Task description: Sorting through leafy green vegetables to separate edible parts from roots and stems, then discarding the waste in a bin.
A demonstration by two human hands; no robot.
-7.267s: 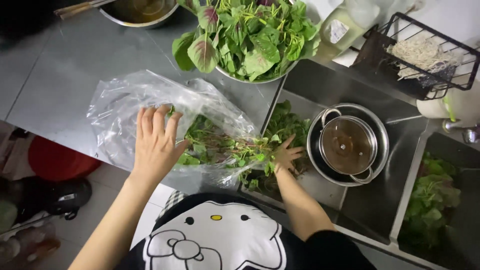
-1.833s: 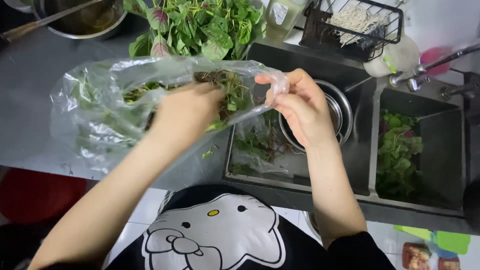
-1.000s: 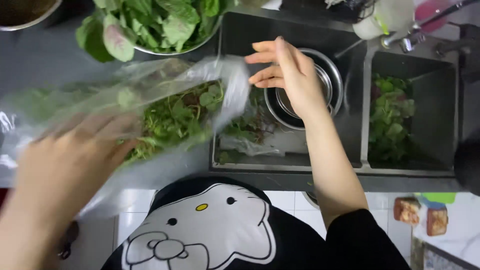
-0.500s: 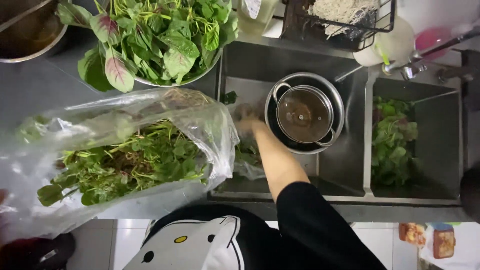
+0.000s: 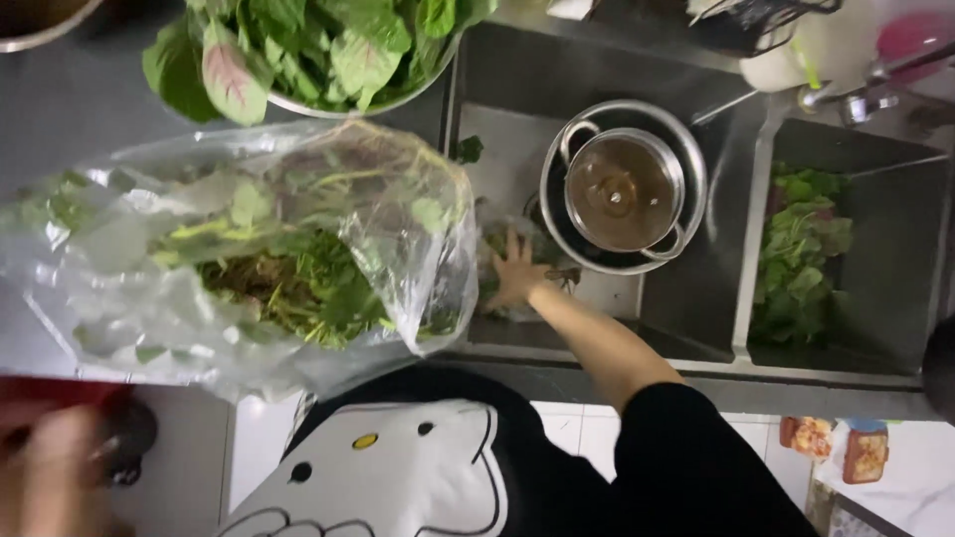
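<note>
The right hand (image 5: 514,270) reached down into the steel sink basin (image 5: 497,149), fingers spread flat on leafy scraps in thin plastic there, pressing rather than gripping. The clear plastic bag of green stems and roots (image 5: 249,249) lay on the grey counter beside the sink (mouth facing it). The left hand (image 5: 50,477) was a blur low down; I couldn't tell its grip.

Clear plastic bag (image 5: 249,249): on the table left of the sink, crumpled, full of green leaves. Two small orange-red packets (image 5: 841,445): floor, lower right.
</note>
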